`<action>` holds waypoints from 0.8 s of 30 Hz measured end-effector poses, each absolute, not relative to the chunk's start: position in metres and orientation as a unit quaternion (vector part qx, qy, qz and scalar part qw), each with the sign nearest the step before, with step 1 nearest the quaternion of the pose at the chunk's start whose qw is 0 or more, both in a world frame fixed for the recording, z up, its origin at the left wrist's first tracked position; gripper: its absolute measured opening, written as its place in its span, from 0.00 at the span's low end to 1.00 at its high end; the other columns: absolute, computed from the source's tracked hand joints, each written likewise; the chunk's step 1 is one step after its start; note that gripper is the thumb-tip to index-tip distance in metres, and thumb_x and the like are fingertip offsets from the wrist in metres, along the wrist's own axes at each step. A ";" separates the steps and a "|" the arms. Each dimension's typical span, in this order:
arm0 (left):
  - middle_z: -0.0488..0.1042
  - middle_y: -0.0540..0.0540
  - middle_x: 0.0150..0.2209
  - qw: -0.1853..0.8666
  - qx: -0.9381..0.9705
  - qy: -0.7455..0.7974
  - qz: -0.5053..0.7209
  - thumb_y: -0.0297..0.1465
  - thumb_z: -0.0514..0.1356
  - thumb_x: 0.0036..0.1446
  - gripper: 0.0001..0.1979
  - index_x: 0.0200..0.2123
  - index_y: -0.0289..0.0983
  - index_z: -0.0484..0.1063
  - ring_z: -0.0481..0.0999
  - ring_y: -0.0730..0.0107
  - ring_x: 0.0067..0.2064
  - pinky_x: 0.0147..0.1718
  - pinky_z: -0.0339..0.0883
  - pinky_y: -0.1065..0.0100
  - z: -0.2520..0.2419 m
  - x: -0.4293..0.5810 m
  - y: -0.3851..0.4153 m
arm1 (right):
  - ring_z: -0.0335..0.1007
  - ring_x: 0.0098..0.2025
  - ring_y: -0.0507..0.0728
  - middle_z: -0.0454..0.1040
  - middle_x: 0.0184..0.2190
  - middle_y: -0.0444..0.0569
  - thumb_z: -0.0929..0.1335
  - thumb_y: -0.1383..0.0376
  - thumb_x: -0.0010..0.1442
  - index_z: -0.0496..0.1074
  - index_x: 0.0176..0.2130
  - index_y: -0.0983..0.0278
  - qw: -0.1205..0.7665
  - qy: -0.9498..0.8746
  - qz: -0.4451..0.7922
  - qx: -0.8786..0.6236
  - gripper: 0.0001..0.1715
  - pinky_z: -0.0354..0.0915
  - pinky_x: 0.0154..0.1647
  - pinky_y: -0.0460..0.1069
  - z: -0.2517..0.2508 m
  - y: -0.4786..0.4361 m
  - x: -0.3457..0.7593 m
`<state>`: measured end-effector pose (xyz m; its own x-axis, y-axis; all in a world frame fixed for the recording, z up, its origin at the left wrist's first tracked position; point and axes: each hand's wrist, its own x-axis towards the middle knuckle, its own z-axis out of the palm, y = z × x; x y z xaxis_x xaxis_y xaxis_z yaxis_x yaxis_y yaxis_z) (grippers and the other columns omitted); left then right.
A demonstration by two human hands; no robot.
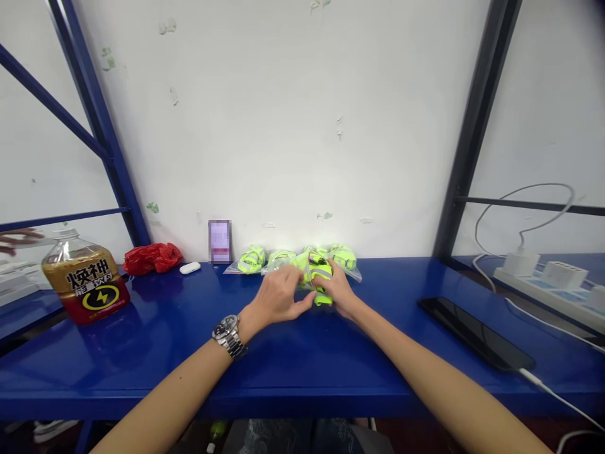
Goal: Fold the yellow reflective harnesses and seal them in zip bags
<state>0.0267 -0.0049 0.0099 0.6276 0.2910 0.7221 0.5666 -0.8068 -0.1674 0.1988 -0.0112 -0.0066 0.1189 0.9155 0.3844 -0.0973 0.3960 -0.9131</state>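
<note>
A fluorescent yellow-green reflective vest, bundled up with grey bands, is held just above the blue table. My right hand grips its right side, fingers wrapped behind it. At its left side is my left hand, slightly blurred, with fingers bent and thumb pointing towards the vest; its fingertips are partly hidden, so I cannot tell whether it grips the fabric. Behind, along the wall, lie several similar bundles in clear plastic bags, among them a left bagged bundle and a right bagged bundle.
On the left stand a large drink bottle, a red plastic bag, a white case and an upright phone. At right lie a black phone on a cable and a power strip. Another person's hand shows far left.
</note>
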 end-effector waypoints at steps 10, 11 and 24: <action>0.62 0.34 0.57 0.111 -0.912 -0.257 -0.302 0.36 0.66 0.42 0.46 0.61 0.35 0.48 0.65 0.47 0.57 0.53 0.62 0.49 0.003 0.013 0.020 | 0.70 0.34 0.55 0.75 0.37 0.46 0.76 0.71 0.37 0.70 0.44 0.62 0.531 -0.576 0.499 -0.370 0.32 0.67 0.28 0.45 0.001 -0.020 0.208; 0.62 0.34 0.57 0.110 -0.910 -0.255 -0.309 0.35 0.66 0.41 0.46 0.61 0.36 0.48 0.64 0.46 0.57 0.54 0.62 0.49 0.002 0.013 0.021 | 0.71 0.35 0.55 0.75 0.37 0.46 0.76 0.70 0.38 0.70 0.44 0.62 0.510 -0.575 0.530 -0.358 0.31 0.67 0.29 0.45 0.005 -0.022 0.211; 0.62 0.28 0.55 0.194 -0.900 -0.206 -0.332 0.44 0.62 0.49 0.44 0.62 0.30 0.45 0.64 0.43 0.57 0.53 0.62 0.46 0.002 0.011 0.013 | 0.70 0.28 0.53 0.72 0.27 0.43 0.77 0.54 0.43 0.67 0.35 0.63 0.503 -0.601 0.542 -0.304 0.24 0.68 0.29 0.47 0.003 -0.023 0.214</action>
<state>0.0111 0.0131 0.0023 0.6948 0.2424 0.6771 0.5004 -0.8391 -0.2131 0.2136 -0.0230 0.0034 -0.3095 0.9106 0.2741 -0.1791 0.2272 -0.9572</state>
